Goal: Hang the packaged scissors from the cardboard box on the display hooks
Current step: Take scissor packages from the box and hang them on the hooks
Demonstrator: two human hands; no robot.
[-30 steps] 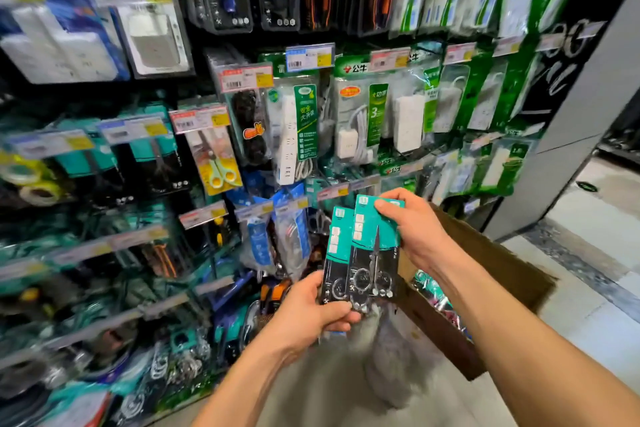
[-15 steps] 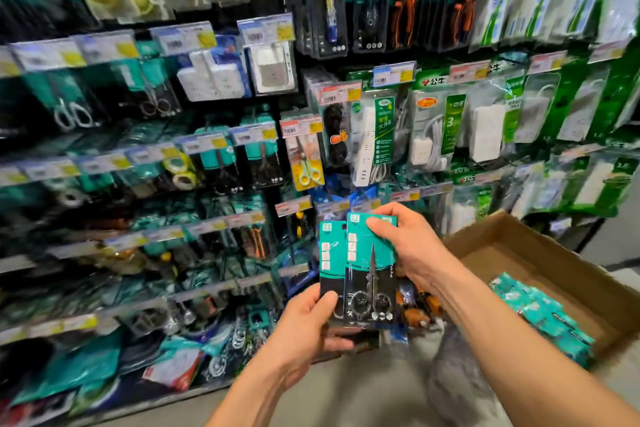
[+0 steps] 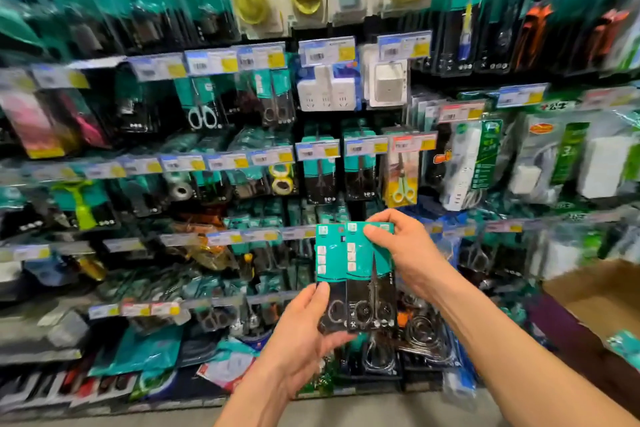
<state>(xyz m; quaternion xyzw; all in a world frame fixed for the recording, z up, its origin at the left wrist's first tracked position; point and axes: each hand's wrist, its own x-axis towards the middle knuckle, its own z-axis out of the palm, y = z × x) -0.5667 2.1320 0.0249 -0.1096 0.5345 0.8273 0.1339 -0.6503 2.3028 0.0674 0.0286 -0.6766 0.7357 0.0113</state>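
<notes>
Two teal-and-black scissor packages [image 3: 356, 274] are held upright, overlapping side by side, in front of the display wall. My left hand [image 3: 304, 333] grips their black lower ends from below, thumb on the front. My right hand [image 3: 401, 246] pinches the teal top of the front package. Matching teal scissor packs [image 3: 320, 170] hang on hooks just above, under price tags. The cardboard box [image 3: 595, 291] shows at the right edge, with teal packs [image 3: 625, 345] inside it.
The wall is packed with hanging goods: yellow-handled scissors [image 3: 403, 185], white power adapters [image 3: 327, 94], power strips [image 3: 465, 166], yellow tape measures [image 3: 251, 3], pliers [image 3: 533, 28]. Price tag rails stick out in rows. Grey floor lies below.
The view has swung up and to the left, so the box slid to the right edge. Both hands keep the same hold on the two packages, raised slightly toward the hooks.
</notes>
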